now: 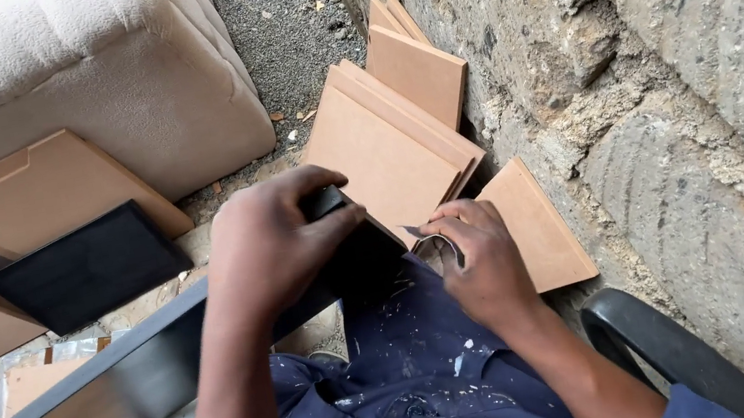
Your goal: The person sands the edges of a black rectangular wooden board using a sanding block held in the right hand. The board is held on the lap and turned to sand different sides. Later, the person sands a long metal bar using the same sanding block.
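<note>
Black-painted board (pixel 120 378) lies across the person's lap, its far end clamped under the left hand (pixel 273 244), fingers curled over the edge. Right hand (pixel 480 261) pinches a folded scrap of sandpaper (pixel 432 244) beside that end. Steady strokes along the edge would probably serve best. Against the stone wall (pixel 672 92) lean about five bare boards (pixel 382 148); two more and one black panel (pixel 88 269) rest on the sofa (pixel 70 58).

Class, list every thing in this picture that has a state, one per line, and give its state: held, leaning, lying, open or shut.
Left hand: shut on the end of the black board.
Black board: held, resting across the lap.
Right hand: shut on a small grey scrap, apparently sandpaper.
Brown panels: leaning against the stone wall.
Small black panel: leaning against the cushioned seat.
Chair arm: untouched.
</note>
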